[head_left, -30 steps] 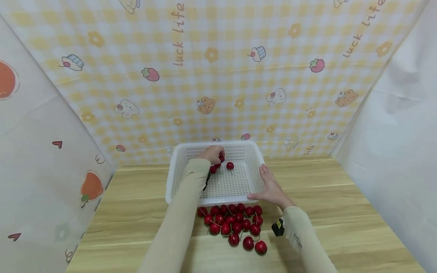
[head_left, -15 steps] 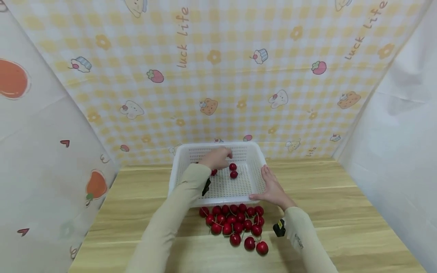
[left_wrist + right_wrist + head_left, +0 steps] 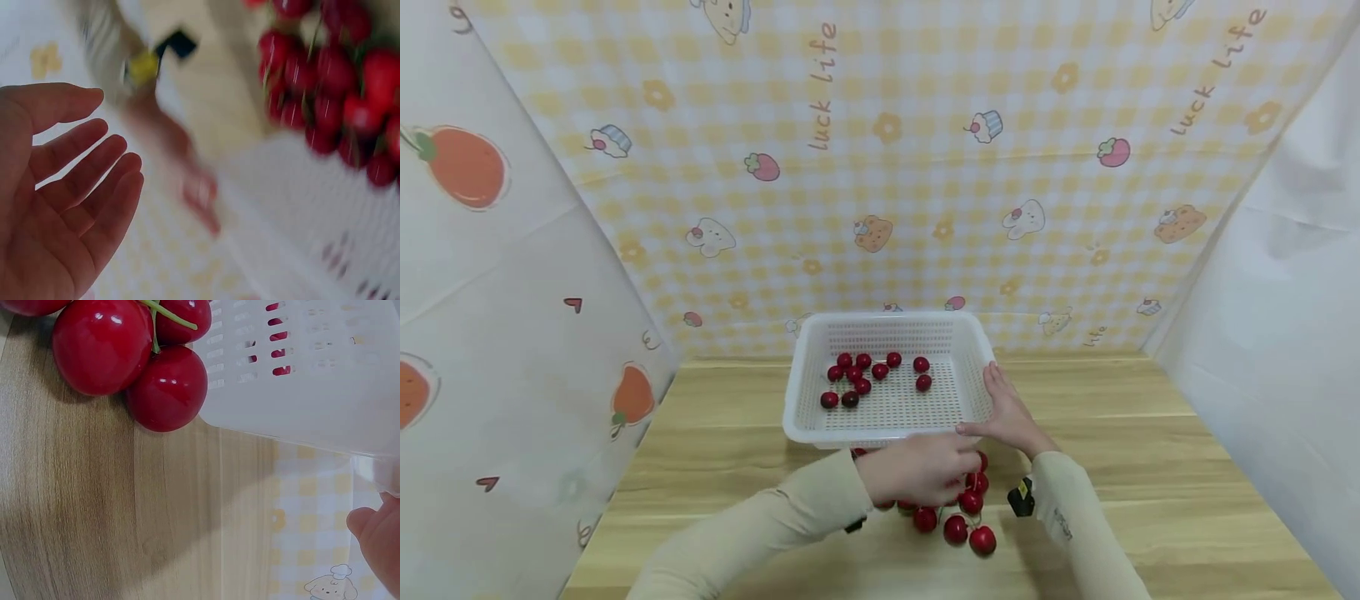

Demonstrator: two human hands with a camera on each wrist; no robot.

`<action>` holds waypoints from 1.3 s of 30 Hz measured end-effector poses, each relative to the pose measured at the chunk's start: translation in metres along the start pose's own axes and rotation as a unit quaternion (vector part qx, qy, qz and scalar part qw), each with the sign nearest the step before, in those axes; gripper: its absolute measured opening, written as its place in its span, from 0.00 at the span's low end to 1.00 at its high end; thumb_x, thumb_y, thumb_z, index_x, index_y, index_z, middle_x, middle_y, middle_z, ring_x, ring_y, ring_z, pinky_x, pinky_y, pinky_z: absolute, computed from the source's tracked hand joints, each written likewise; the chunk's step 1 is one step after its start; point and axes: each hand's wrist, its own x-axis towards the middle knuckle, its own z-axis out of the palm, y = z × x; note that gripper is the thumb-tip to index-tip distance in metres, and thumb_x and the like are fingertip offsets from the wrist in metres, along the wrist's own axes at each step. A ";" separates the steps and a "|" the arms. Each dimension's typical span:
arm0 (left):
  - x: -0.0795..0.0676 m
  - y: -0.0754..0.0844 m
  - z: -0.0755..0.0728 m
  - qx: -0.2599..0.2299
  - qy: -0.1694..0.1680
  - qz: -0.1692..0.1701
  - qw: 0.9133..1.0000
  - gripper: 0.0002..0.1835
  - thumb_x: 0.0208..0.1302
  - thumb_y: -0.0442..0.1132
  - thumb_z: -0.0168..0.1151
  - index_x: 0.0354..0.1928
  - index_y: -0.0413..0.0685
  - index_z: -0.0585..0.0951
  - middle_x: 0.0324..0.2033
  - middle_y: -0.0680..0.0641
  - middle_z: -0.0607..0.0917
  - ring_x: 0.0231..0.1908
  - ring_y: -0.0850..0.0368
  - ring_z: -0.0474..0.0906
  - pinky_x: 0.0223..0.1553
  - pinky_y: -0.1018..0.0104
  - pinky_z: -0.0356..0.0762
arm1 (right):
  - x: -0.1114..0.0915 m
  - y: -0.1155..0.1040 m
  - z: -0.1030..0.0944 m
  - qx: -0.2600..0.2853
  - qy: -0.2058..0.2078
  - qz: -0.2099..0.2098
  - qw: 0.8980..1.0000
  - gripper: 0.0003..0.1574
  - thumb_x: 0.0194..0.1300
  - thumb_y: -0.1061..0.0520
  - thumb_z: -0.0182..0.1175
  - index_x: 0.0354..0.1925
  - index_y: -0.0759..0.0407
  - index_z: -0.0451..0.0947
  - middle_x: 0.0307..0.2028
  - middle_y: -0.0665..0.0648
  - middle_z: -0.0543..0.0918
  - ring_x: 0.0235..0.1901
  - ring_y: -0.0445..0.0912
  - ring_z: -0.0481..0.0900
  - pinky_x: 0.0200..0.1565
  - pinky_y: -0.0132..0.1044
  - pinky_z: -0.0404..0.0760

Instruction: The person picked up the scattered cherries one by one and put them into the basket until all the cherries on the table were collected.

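A white perforated plastic basket (image 3: 835, 437) stands on the wooden table, with several dark red cherries (image 3: 880, 371) lying in it, mostly towards its left. In front of the basket lies a pile of cherries (image 3: 982, 541), some with green stems. My left hand (image 3: 921, 468) is over this pile and hides part of it. The left wrist view shows its fingers (image 3: 112, 150) loosely bent, thumb apart, nothing between them. My right hand (image 3: 1011, 417) rests at the basket's front right corner, fingers straight along the right side and thumb at the front rim.
A yellow checked cloth (image 3: 917, 250) hangs close behind the basket. White cloths bound the table on the left (image 3: 535, 275) and right (image 3: 1285, 292). A small black device (image 3: 1022, 497) sits at the right wrist.
My left hand has come out of the basket, back over the cherry pile in front. More cherries inside the basket are uncovered. The right hand has stayed at the corner.
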 end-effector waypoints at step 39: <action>0.025 0.048 0.123 -0.032 -0.050 0.048 0.997 0.11 0.64 0.42 0.53 0.47 0.58 0.78 0.42 0.59 0.75 0.41 0.71 0.70 0.42 0.85 0.67 | 0.001 0.001 0.001 0.017 0.000 0.010 1.000 0.77 0.34 0.36 0.72 0.67 0.73 0.42 0.68 0.69 0.40 0.67 0.62 0.36 0.63 0.61 0.45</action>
